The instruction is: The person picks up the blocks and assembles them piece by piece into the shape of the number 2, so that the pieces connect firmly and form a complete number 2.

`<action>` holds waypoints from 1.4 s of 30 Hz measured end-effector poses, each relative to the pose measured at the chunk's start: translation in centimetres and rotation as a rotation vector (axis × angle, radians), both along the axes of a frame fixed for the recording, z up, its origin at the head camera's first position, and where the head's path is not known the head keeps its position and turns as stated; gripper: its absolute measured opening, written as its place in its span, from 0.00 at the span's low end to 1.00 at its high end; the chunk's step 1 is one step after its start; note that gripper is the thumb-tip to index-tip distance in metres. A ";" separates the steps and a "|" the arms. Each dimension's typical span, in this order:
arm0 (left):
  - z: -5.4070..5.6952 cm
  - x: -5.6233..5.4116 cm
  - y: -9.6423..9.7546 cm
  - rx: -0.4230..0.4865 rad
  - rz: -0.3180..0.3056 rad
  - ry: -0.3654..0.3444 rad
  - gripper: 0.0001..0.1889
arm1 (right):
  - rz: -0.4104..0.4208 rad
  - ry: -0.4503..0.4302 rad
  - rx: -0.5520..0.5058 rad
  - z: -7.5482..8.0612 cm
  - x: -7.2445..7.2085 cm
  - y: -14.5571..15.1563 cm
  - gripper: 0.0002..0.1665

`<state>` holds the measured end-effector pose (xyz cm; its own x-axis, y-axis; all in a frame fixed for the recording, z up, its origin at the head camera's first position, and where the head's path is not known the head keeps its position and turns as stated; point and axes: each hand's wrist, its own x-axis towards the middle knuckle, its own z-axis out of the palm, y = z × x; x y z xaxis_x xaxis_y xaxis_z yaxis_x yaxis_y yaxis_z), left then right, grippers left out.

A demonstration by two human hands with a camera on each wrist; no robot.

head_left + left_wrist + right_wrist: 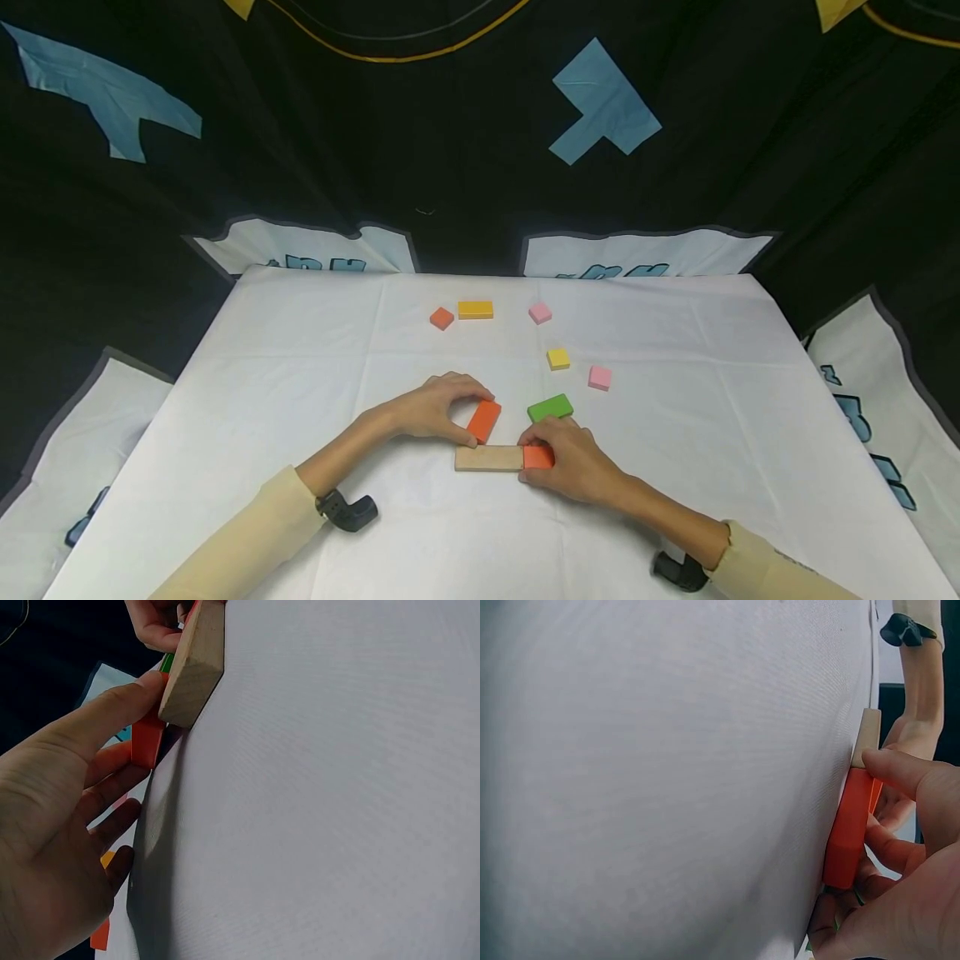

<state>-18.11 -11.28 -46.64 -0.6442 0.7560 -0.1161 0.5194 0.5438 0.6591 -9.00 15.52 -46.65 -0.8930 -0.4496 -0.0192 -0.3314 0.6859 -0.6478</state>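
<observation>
In the head view my left hand (429,410) pinches an orange rectangular block (484,421) between thumb and fingers, tilted just behind a plain wooden block (487,458). The left wrist view shows that orange block (148,739) close beside the end of the wooden block (196,671). My right hand (576,460) grips a second orange block (537,457), thumb on the near side and fingers on the far side. This one lines up end to end with the wooden block's right end, and part of it is hidden under the hand. A green block (551,407) lies just beyond my right fingers.
Farther back on the white-covered table (660,325) lie a small orange block (442,318), a long yellow block (476,310), a small yellow block (558,359) and two pink blocks, one far (540,312) and one nearer (599,377). A dark curtain (465,167) hangs behind.
</observation>
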 end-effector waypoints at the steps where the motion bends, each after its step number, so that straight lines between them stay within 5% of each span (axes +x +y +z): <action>1: 0.0 0.0 0.0 -0.001 -0.001 0.001 0.32 | -0.001 0.000 0.000 0.0 0.0 0.0 0.17; 42: 0.3 0.8 -0.3 0.043 0.007 -0.038 0.30 | -0.002 -0.005 0.007 0.2 0.0 -0.1 0.16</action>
<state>-17.32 -11.62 -46.39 -0.6451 0.7564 -0.1082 0.4902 0.5184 0.7007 -9.03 15.42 -46.49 -0.8939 -0.4475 -0.0271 -0.3264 0.6910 -0.6450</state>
